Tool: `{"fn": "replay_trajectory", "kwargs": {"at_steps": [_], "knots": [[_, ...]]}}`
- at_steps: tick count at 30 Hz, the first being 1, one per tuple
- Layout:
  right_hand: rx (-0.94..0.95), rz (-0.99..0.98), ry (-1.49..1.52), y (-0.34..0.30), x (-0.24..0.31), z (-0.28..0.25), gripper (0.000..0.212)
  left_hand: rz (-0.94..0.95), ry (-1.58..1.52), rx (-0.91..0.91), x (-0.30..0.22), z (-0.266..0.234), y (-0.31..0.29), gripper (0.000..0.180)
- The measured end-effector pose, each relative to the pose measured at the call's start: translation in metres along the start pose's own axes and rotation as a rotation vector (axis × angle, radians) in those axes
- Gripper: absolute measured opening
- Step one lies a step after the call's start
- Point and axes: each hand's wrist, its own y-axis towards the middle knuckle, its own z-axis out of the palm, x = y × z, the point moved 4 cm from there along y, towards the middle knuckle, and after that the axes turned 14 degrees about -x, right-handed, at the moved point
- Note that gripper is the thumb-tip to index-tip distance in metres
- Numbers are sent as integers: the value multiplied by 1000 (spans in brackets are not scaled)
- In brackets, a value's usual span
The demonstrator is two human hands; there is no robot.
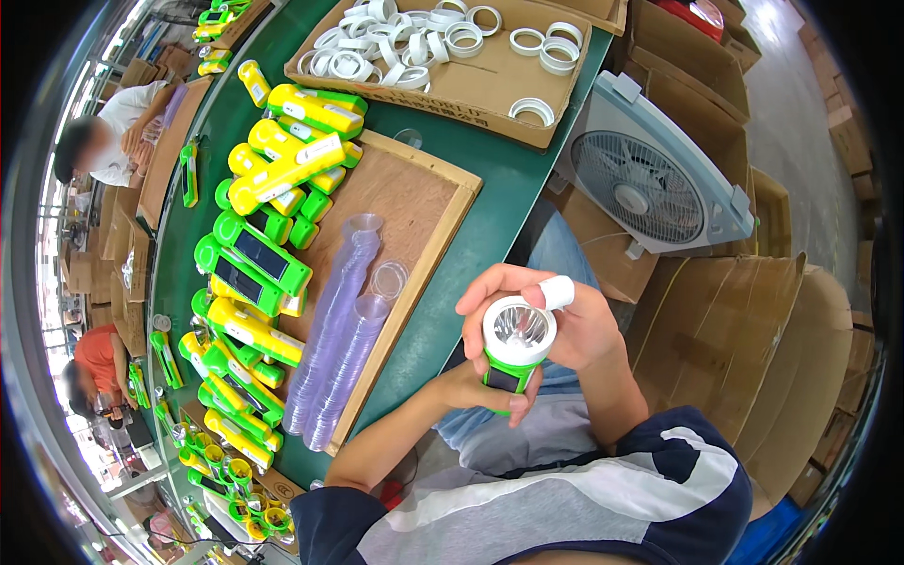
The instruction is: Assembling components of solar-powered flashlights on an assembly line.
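The left hand's (471, 388) grip clamps the flashlight (513, 357); the right hand's (586, 328) curls around its white rim (517, 302). Rim work seems in hand; the next move likely needs steady holding.

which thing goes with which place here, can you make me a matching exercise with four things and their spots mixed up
Things
1. Flashlight with a white head
2. White rings
3. Clear discs
4. Grey fan

Places
A. Lined up in two long rows on the wooden tray
B. Beyond the right edge of the green bench
C. In the left hand, with the right hand around its upper end
D. Loose in a shallow cardboard box

Right pairs: 1-C, 2-D, 3-A, 4-B
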Motion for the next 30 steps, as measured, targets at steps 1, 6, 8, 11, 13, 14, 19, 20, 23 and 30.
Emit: {"fn": "replay_trajectory", "kwargs": {"at_steps": [1, 6, 8, 11, 13, 14, 19, 20, 23, 30], "knots": [[0, -3, 0, 0, -2, -1, 48, -1, 2, 2, 0, 1, 0, 26], [13, -362, -358, -3, 1, 4, 48, -126, -416, 341, 0, 7, -4, 33], [-40, -314, -336, -1, 1, -3, 45, -76, -392, 208, 3, 6, -2, 34], [-153, -301, -422, -2, 13, -14, 38, 24, -262, -77, 0, 3, 5, 32], [-132, -455, -906, -11, 34, -23, 36, -19, 72, -356, -1, -4, 11, 26], [-136, -467, -1060, -15, 44, -26, 35, -43, 70, -387, -2, -4, 11, 24], [-117, -410, -1214, -19, 29, -31, 53, -112, 469, -434, -1, -1, 10, 21], [-15, -328, -1184, -20, 30, -25, 49, -115, 464, -356, 3, 1, 11, 21], [131, -332, -1139, -12, 26, -15, 42, -151, 378, -101, 16, -4, 2, 28], [128, -382, -1068, -12, 25, -17, 40, -220, 182, -124, 7, 3, 5, 31]]}}
